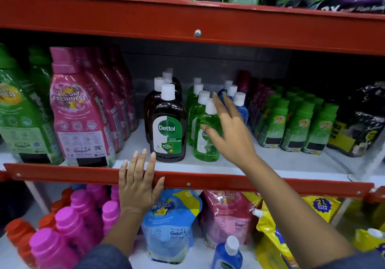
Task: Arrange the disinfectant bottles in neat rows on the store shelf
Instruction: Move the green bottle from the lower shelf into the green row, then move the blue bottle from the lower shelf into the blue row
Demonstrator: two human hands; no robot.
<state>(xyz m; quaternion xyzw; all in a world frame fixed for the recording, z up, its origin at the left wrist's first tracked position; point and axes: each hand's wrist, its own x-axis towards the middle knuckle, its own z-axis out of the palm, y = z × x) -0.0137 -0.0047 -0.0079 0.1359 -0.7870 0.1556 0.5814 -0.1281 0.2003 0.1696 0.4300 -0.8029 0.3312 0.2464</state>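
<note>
On the middle shelf (270,167) stand three rows of white-capped disinfectant bottles: a brown Dettol row (167,127), a green row (205,141) and a blue row (241,108) behind my hand. My right hand (227,131) is spread open in front of the front green bottle, fingers apart, at or near its side; no grip shows. My left hand (137,182) lies flat and open on the red front rail (62,175), just left of the front brown bottle. A single blue disinfectant bottle (228,254) stands on the lower shelf.
Pink softener bottles (80,110) and green ones (18,112) crowd the left of the middle shelf. Small green bottles (300,125) and dark pouches (364,120) fill the right. Below are pink bottles (68,227), refill pouches (170,225) and yellow packs (273,243). A red shelf beam (198,24) runs overhead.
</note>
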